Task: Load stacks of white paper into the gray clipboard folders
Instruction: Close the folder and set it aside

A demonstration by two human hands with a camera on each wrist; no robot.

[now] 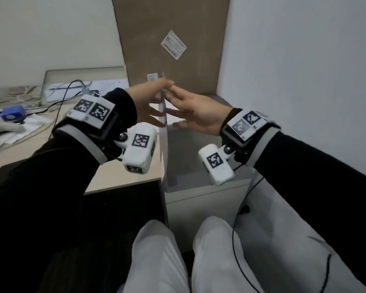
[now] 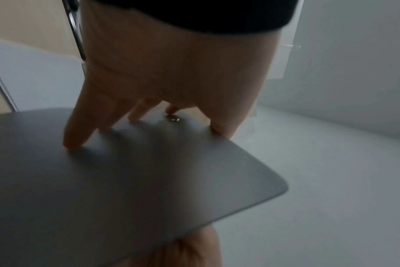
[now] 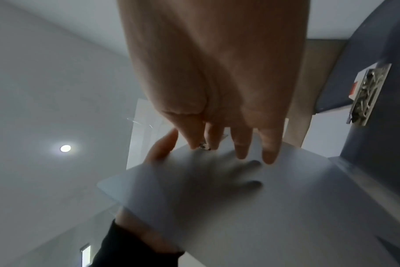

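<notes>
Both hands, L (image 1: 148,102) & R (image 1: 193,114), flat-fingered, press gray folder (image 1: 163,123) upright between palms, edge-on above desk (image 1: 123,176) corner.

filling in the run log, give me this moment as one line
stage: folder handling | left hand: fingers straight on gray clipboard folder | right hand: fingers straight on opposite face | folder: edge-on, upright | paper: none seen loaded

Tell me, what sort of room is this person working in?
Probably a small office or workroom. A light wooden desk on the left carries loose papers and tangled cables, a tall cardboard box leans against plain white walls, and both hands hold a gray clipboard folder.
</notes>
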